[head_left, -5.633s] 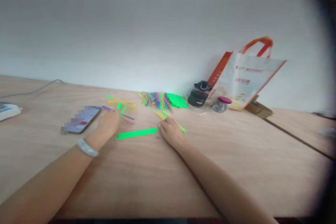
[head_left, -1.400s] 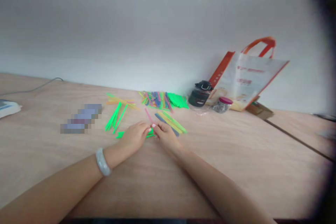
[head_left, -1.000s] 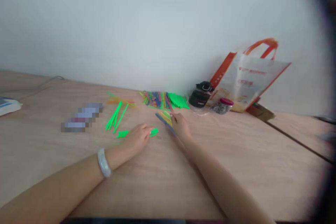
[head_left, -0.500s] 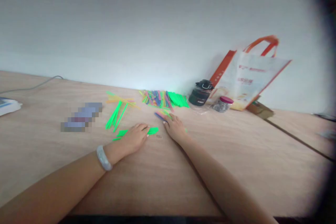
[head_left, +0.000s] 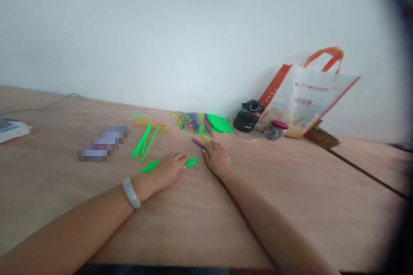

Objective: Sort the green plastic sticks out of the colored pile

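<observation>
My left hand point(head_left: 169, 168), with a pale bangle at the wrist, lies over a small bundle of bright green strips point(head_left: 150, 166). Its fingers curl down around them, and the strips' ends stick out on both sides. To the right, my right hand point(head_left: 217, 159) rests on the table with its fingers stretched forward. Under and just beyond those fingertips lie a few purple, pink and yellow strips point(head_left: 200, 141), partly hidden by the hand. Beyond my left hand, several loose green strips point(head_left: 140, 146) fan out near crossed orange and yellow strips point(head_left: 145, 123).
Near the wall lie a pile of multicoloured strips point(head_left: 192, 123) and a green stack point(head_left: 220, 123). Right of these stand a black bottle point(head_left: 247, 118), a red-lidded jar point(head_left: 275, 130) and a white-orange bag point(head_left: 306, 99). A blurred-out flat object point(head_left: 103, 144) and a white device point(head_left: 13, 129) lie left.
The green strips under my left hand sit closer together; a stray strip at their near side has joined the bundle. My right hand stays nearly in place. The view has shifted slightly.
</observation>
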Motion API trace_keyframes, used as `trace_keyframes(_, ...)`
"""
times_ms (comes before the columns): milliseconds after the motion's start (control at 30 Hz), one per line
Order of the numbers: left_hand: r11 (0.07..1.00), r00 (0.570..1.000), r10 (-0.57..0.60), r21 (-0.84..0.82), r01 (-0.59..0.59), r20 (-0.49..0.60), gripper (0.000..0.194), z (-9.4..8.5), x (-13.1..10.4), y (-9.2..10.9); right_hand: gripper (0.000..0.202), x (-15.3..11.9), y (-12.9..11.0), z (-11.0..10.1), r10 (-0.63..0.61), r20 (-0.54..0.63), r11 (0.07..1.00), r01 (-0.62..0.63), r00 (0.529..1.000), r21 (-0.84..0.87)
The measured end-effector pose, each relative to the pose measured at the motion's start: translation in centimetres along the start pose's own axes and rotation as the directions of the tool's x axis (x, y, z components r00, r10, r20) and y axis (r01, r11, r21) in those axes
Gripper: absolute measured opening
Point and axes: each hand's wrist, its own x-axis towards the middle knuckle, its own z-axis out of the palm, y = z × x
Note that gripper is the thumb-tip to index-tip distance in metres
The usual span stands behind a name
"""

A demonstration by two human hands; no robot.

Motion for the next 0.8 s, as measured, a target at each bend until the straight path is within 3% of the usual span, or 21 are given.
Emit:
trace_keyframes(133, 0.996, 0.998, -0.017, 0.082, 0.022, -0.062, 0.033, -0.9, 0.1, -0.3, 0.035, -0.5, -0.8, -0.2, -0.128, -0.043, 0.99, 0.13, 0.991, 0.049)
trace_keyframes(200, 0.976, 0.982, -0.093, 0.182, 0.123, -0.163, 0.034, -1.7, 0.2, -1.4, 0.032, -0.7, -1.2, -0.2, -0.205, -0.064, 0.974, 0.21, 0.977, 0.087)
trace_keyframes(300, 0.889, 0.922, -0.258, 0.303, 0.344, -0.289, 0.032, -2.8, 0.1, -4.0, 0.029, -1.0, -1.8, -0.1, -0.296, -0.069, 0.941, 0.303, 0.953, 0.149)
trace_keyframes(367, 0.827, 0.891, -0.361, 0.346, 0.443, -0.277, 0.032, -3.4, -0.1, -5.8, 0.029, -1.2, -2.1, -0.1, -0.326, -0.049, 0.926, 0.329, 0.944, 0.187)
trace_keyframes(467, 0.799, 0.88, -0.431, 0.367, 0.475, -0.201, 0.035, -3.9, -0.4, -7.4, 0.029, -1.3, -2.3, -0.1, -0.339, -0.03, 0.912, 0.336, 0.94, 0.233)
trace_keyframes(567, 0.843, 0.897, -0.377, 0.315, 0.436, -0.231, 0.036, -4.2, -0.2, -7.0, 0.03, -1.1, -2.1, -0.1, -0.259, -0.068, 0.895, 0.266, 0.963, 0.358)
trace_keyframes(633, 0.899, 0.92, -0.281, 0.259, 0.352, -0.275, 0.037, -4.1, 0.0, -5.8, 0.033, -0.8, -1.9, -0.3, -0.114, -0.097, 0.848, 0.147, 0.989, 0.51)
trace_keyframes(700, 0.948, 0.942, -0.179, 0.206, 0.242, -0.282, 0.038, -3.9, 0.1, -4.0, 0.04, -0.6, -1.8, -0.4, 0.066, -0.063, 0.732, -0.005, 0.996, 0.682)
trace_keyframes(800, 0.981, 0.971, -0.076, 0.16, 0.114, -0.225, 0.036, -3.3, 0.1, -1.3, 0.048, -0.5, -2.1, -0.8, 0.204, 0.099, 0.446, -0.182, 0.974, 0.876)
